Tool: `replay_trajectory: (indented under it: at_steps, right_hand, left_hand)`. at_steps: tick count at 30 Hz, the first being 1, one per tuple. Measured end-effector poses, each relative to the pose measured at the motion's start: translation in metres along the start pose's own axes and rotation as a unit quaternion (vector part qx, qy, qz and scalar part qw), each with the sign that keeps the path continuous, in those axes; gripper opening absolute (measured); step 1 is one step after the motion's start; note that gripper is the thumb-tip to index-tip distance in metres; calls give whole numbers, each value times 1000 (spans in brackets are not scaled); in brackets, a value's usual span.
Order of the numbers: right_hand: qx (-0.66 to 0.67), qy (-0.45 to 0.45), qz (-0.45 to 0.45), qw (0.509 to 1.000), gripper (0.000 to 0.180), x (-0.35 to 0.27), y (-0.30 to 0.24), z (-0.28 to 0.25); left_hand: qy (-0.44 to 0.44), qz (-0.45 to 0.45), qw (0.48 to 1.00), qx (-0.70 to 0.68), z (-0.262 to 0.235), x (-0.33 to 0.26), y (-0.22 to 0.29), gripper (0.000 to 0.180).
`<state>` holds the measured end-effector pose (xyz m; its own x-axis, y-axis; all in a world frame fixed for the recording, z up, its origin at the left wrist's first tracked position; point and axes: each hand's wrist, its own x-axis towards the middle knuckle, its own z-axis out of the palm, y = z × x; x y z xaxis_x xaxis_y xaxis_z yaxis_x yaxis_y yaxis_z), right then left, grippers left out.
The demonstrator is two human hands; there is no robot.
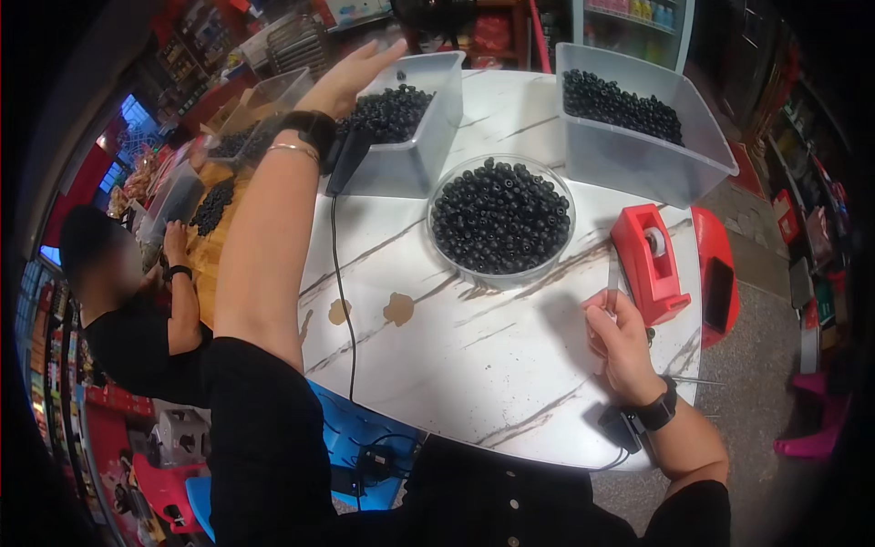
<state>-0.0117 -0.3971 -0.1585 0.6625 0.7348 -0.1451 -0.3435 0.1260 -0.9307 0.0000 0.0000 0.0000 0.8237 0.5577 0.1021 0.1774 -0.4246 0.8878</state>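
My left hand reaches out over a translucent plastic bin at the back left, its fingers stretched out. Many small black bead-like balls fill this bin, and a single ball shows just below the fingertips. On the right, my right hand is closed, thumb against fingers, on a thin translucent strip that rises beside a red tape dispenser. What lies inside that palm is partly hidden. Between the hands stands a round clear bowl heaped with the same black balls.
Another translucent bin of black balls stands at the back right. A black phone lies on a red object at the right edge. A black cable crosses the marble-patterned table. To the left, another person works at a wooden table.
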Motion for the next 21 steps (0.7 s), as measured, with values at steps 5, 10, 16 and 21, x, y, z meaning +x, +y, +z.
replay_trajectory:
  at_steps: [5, 10, 16, 21]
  right_hand:
    - [-9, -5, 2, 1000, 8, 0, -1, 3]
    - [-11, -4, -8, 1000, 9, 0, 0, 0]
    - [-1, -9, -3, 1000, 10, -1, 0, 1]
    - [3, -14, -3, 1000, 10, -2, 1, 1]
  left_hand:
    - [-175, 268, 940, 120, 60, -38, -8, 26]
    - [-364, 322, 829, 276, 121, -93, -24, 24]
    - [-378, 318, 816, 301, 145, -105, -55, 21]
    - [-326, 275, 861, 276, 144, -115, -47, 18]
